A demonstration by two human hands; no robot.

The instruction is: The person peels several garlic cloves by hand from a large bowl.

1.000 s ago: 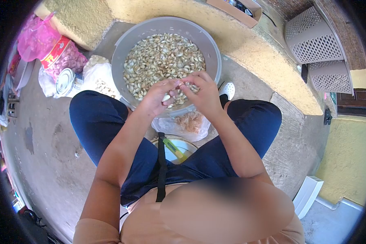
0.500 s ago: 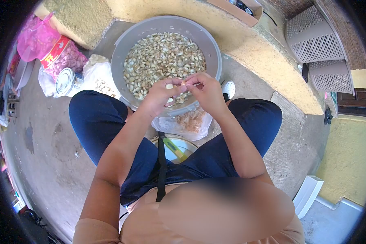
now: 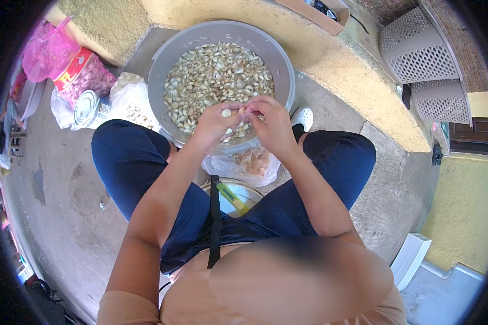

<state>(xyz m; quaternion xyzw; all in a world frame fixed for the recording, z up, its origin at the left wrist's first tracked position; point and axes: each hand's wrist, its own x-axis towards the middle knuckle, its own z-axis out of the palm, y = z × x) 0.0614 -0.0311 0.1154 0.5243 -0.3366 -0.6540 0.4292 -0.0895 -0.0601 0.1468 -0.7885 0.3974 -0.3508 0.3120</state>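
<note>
A large grey tub (image 3: 283,59) stands in front of me, with many garlic cloves (image 3: 214,73) in it. Over its near rim, my left hand (image 3: 216,123) is closed on garlic cloves, a pale one showing between its fingers. My right hand (image 3: 271,120) meets it fingertip to fingertip, pinching a small clove that is partly hidden by the fingers. Just below the tub lies a clear plastic bag (image 3: 271,172) of brownish peelings. A green-yellow utility knife (image 3: 232,196) rests on a round pale lid between my legs.
To the left are a red-and-pink net sack (image 3: 89,81) of garlic, a tin can (image 3: 87,111) and a white bag (image 3: 135,97) holding cloves. A low yellow wall (image 3: 352,70) curves behind the tub. Perforated grey baskets (image 3: 423,54) stand at upper right.
Both hands have shifted very slightly, my right fingers bending closer around the small clove. The shoe beside the tub has moved a little. Tub, bags and knife stay put.
</note>
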